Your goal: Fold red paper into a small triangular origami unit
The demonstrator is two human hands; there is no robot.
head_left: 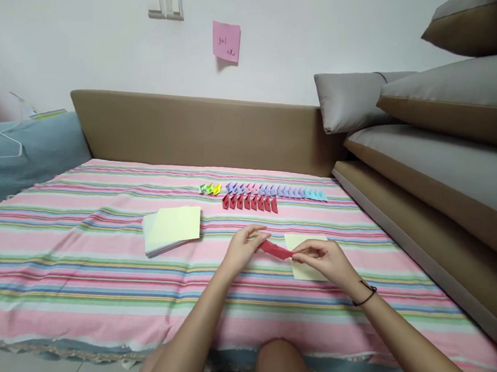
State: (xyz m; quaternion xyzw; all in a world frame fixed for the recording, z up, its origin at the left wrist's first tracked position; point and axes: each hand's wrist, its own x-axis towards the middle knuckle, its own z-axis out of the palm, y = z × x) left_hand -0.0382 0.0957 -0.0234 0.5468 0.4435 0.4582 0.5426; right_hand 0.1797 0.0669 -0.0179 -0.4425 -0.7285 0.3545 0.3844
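A folded piece of red paper (pixel 276 250) is stretched between my two hands, above the striped cloth. My left hand (pixel 246 246) pinches its left end, and my right hand (pixel 322 259) pinches its right tip between thumb and fingers. Partly behind my right hand lies a pale yellow sheet (pixel 306 273) flat on the cloth. Beyond my hands sits a row of small folded red paper pieces (pixel 248 202). Behind that runs a longer row of purple, pink and blue folded pieces (pixel 280 191), with green and yellow ones (pixel 210 189) at its left.
A stack of square paper sheets (pixel 173 229), pale yellow on top, lies left of my hands on the striped cloth (pixel 94 288). Stacked grey and brown cushions (pixel 444 161) line the right side. A brown backrest (pixel 201 133) stands at the back, and a blue cushion (pixel 40 144) is at far left.
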